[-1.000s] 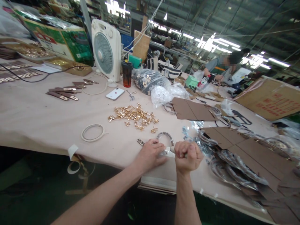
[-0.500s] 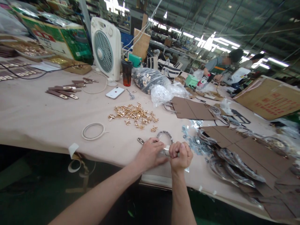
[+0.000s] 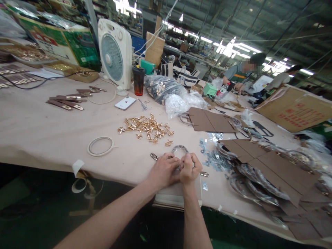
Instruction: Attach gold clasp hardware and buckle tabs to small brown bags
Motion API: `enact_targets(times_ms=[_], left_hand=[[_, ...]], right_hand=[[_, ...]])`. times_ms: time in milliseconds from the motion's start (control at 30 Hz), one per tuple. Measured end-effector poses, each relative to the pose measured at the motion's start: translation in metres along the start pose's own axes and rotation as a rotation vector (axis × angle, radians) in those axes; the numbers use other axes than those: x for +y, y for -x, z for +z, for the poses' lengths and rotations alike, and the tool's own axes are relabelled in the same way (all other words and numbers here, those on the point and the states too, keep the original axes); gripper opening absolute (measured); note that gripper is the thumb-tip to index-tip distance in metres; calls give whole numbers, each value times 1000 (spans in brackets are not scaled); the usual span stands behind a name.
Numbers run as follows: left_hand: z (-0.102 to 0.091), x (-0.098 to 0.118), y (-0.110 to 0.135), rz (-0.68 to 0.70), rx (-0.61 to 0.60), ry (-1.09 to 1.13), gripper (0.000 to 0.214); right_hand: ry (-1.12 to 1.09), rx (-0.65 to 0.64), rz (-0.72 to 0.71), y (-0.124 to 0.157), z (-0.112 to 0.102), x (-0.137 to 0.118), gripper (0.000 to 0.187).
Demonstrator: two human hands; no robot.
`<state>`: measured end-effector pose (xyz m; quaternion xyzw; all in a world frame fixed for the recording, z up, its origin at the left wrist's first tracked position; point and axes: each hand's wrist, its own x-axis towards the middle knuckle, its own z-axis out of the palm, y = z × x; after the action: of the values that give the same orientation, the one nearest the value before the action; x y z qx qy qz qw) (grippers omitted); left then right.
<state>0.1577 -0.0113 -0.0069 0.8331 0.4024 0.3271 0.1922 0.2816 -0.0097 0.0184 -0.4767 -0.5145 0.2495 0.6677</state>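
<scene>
Head view: the plastic-wrapped handle (image 3: 180,148) is seen at 12 o'clock from the hands, its near part covered by them. The left hand (image 3: 166,169) is laid over the work, fingers close together; whether anything is pinched beneath cannot be told. The right hand (image 3: 190,168) is curled into a tight fist beside it, any contents hidden. A close pressing or twisting step is judged to be in hand; steady bracing by the left and controlled force from the right are called for. On the table (image 3: 64,135), gold-coloured fittings (image 3: 149,126) are heaped at 11 o'clock, and silvery plates (image 3: 219,160) are scattered at 3, short of brown panels (image 3: 261,150). Farther off, a fan (image 3: 112,57) is stood at 11, and a co-worker (image 3: 234,74) is seen at 1.
</scene>
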Motion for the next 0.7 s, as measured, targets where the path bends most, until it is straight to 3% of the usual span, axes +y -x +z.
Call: enact_targets(times_ms=[200, 433, 700], left_hand=[[-7, 7, -1, -29, 7, -10, 37], [-6, 6, -2, -17, 16, -23, 34], [0, 2, -1, 25, 6, -49, 29]], right_hand=[[-285, 111, 142, -30, -6, -7, 40], [-299, -18, 295, -46, 5, 2, 42], [-107, -168, 186, -26, -3, -2, 46]])
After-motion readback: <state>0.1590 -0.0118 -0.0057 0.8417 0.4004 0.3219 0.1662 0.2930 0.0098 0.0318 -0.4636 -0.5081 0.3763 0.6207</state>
